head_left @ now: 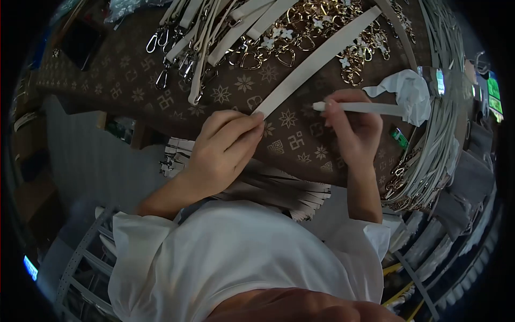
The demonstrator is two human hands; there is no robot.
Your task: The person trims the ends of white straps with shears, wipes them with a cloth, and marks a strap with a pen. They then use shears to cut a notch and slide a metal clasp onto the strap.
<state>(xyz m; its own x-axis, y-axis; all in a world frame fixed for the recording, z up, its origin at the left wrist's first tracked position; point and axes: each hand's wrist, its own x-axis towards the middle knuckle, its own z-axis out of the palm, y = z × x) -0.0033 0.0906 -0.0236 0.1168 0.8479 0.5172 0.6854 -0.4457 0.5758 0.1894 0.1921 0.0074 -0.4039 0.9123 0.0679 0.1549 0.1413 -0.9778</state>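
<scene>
My left hand pinches the near end of a wide light strap, which runs up and to the right across the patterned brown cloth. To the right, my right hand has its fingers closed on a thin white strip. The strip's short pale end sticks out left of the fingertips, and its other end reaches a crumpled white cloth. The two hands are apart, both over the near part of the cloth-covered table.
Gold chains with heart-shaped rings lie at the back, beside straps with silver clasps. A bundle of pale cords hangs along the right edge, near a small green item. More straps lie below the table edge.
</scene>
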